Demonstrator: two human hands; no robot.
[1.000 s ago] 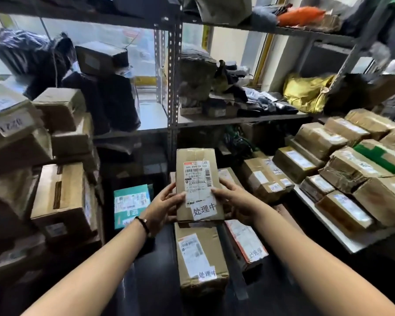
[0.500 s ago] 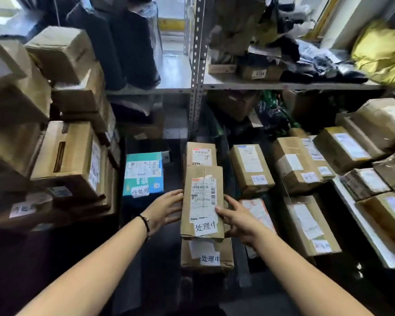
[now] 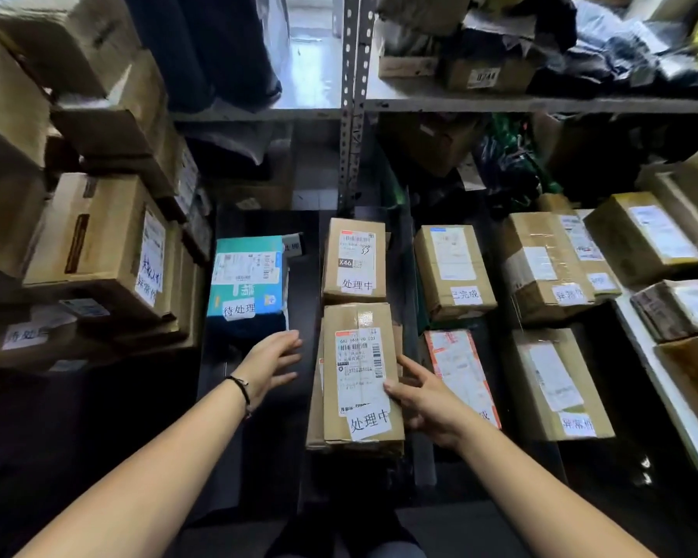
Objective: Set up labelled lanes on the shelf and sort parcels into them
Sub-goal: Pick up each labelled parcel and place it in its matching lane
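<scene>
L hand (image 3: 273,362) open, fingers loose, just beside parcel (image 3: 359,368), not touching. R hand (image 3: 424,400) open too, thumb + straight fingers touching parcel's right edge.

Lower parcel (image 3: 314,420) mostly hidden under top parcel (image 3: 361,356).
</scene>
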